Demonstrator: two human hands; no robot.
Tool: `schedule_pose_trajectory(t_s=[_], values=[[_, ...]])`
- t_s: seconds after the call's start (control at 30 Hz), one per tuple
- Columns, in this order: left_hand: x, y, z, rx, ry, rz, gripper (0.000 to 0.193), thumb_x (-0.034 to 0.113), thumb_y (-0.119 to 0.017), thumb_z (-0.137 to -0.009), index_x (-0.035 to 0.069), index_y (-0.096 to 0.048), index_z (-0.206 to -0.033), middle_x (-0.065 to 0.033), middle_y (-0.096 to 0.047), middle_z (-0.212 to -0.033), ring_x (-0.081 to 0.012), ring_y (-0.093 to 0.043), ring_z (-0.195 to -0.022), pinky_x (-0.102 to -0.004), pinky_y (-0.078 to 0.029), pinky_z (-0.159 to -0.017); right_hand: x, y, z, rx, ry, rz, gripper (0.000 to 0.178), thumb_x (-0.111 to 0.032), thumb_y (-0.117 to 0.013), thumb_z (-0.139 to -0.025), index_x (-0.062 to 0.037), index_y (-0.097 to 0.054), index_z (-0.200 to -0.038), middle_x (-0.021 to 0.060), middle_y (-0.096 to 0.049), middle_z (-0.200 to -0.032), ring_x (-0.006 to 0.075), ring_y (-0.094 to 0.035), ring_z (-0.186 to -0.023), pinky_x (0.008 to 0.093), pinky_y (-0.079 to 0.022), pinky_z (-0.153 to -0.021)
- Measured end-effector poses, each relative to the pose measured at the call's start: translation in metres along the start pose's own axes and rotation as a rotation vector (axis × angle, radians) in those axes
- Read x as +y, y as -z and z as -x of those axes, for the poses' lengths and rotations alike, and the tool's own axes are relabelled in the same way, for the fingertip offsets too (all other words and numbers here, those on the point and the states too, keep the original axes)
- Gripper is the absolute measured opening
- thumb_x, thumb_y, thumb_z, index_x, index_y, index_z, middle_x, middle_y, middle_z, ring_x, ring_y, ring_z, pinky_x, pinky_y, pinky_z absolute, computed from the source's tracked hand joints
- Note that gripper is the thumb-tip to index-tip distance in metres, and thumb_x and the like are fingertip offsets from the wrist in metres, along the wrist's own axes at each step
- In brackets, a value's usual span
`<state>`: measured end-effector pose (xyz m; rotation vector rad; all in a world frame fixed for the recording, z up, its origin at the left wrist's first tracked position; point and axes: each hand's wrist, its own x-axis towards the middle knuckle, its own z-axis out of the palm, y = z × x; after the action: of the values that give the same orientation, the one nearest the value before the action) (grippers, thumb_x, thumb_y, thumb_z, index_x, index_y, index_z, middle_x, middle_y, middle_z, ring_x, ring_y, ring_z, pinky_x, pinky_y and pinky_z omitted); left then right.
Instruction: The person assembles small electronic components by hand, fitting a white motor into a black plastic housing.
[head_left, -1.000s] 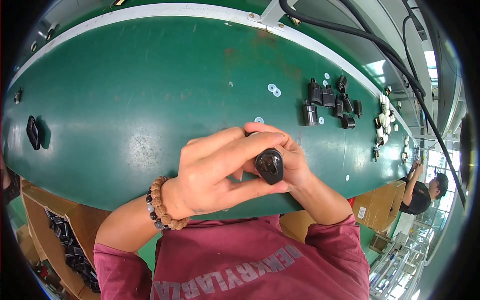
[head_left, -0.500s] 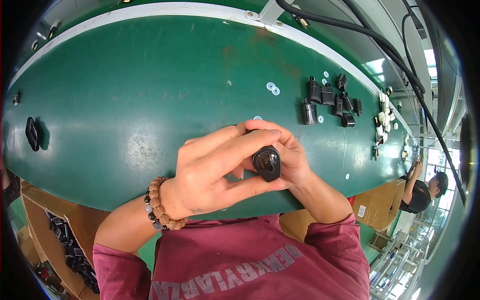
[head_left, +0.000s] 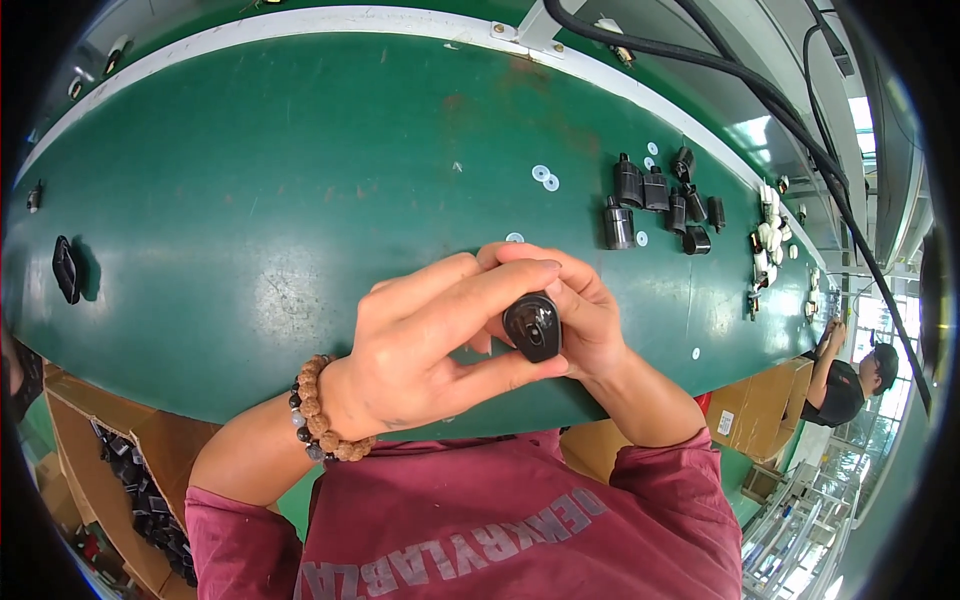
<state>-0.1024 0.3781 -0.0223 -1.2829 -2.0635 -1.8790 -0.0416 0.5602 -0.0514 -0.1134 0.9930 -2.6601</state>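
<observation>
Over the near edge of the table, both my hands grip a small black plastic part [head_left: 533, 327] with a glossy, teardrop-shaped end and a small hole in it. My left hand [head_left: 415, 340], a bead bracelet on its wrist, holds the part between thumb and fingers. Wrapped round the part's other side is my right hand [head_left: 590, 315], its thumb pressed to the black surface. The part's far end is hidden in my fingers. A small translucent disc [head_left: 515, 238] lies just beyond my fingertips.
Several black pod-like parts [head_left: 620, 225] and clear discs [head_left: 541, 173] lie to the right on the green table [head_left: 260, 180]. White parts [head_left: 770, 240] are farther right. A cardboard box [head_left: 175, 440] of black parts stands lower left. A co-worker [head_left: 848, 385] is at far right.
The black part has tilted very slightly in my fingers. My grip stays the same; small items on the belt beyond the white rail at the top have shifted a little to the right.
</observation>
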Motion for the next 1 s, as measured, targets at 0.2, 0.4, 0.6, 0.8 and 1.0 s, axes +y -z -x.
schedule_pose_trajectory(t_s=[0.2, 0.4, 0.6, 0.8, 1.0], values=[[-0.004, 0.001, 0.002, -0.025, -0.004, 0.008, 0.059, 0.013, -0.087, -0.065, -0.001, -0.063, -0.116, -0.0079, -0.059, -0.076, -0.014, -0.056, -0.063, -0.0247, -0.046, -0.056, -0.008, -0.002, 0.004, 0.079, 0.091, 0.099, 0.035, -0.012, -0.044, -0.101, 0.0024, -0.048, -0.133, 0.0175, -0.052, -0.128, 0.0271, -0.056, -0.115, 0.0408, -0.049, -0.095], [-0.007, 0.003, 0.002, -0.083, 0.291, 0.244, 0.049, 0.003, -0.078, -0.073, -0.003, -0.06, -0.119, -0.0142, -0.064, -0.105, -0.0239, -0.062, -0.098, -0.0313, -0.048, -0.086, -0.038, -0.001, 0.005, 0.007, 0.7, 1.301, 0.072, 0.01, -0.068, -0.077, 0.0005, -0.034, -0.14, 0.0228, -0.053, -0.122, 0.0251, -0.061, -0.101, 0.0359, -0.053, -0.085], [-0.019, -0.004, 0.006, -0.139, 0.159, 0.177, 0.041, -0.002, -0.072, -0.077, -0.003, -0.06, -0.116, -0.0161, -0.064, -0.114, -0.0262, -0.06, -0.107, -0.0353, -0.047, -0.094, -0.019, -0.018, 0.005, 0.229, 0.483, 0.703, 0.07, -0.003, -0.069, -0.083, -0.002, -0.03, -0.142, 0.0185, -0.053, -0.123, 0.0265, -0.062, -0.101, 0.0378, -0.05, -0.09], [-0.022, -0.005, 0.003, -0.034, -0.006, 0.06, 0.046, 0.004, -0.078, -0.07, 0.003, -0.065, -0.115, -0.0144, -0.064, -0.114, -0.032, -0.056, -0.112, -0.0389, -0.05, -0.087, -0.007, -0.025, 0.01, 0.015, 0.11, -0.035, 0.056, -0.011, -0.058, -0.093, -0.0003, -0.033, -0.142, 0.0179, -0.046, -0.136, 0.0298, -0.048, -0.126, 0.0416, -0.041, -0.105], [-0.011, 0.008, -0.007, -0.118, -0.088, 0.076, 0.058, 0.017, -0.085, -0.063, 0.002, -0.065, -0.116, -0.0216, -0.054, -0.128, -0.0354, -0.057, -0.109, -0.0433, -0.048, -0.091, -0.016, -0.007, 0.006, 0.003, 0.503, 0.825, 0.053, -0.005, -0.062, -0.088, 0.004, -0.04, -0.136, 0.0212, -0.036, -0.144, 0.0297, -0.046, -0.128, 0.0395, -0.043, -0.102]])
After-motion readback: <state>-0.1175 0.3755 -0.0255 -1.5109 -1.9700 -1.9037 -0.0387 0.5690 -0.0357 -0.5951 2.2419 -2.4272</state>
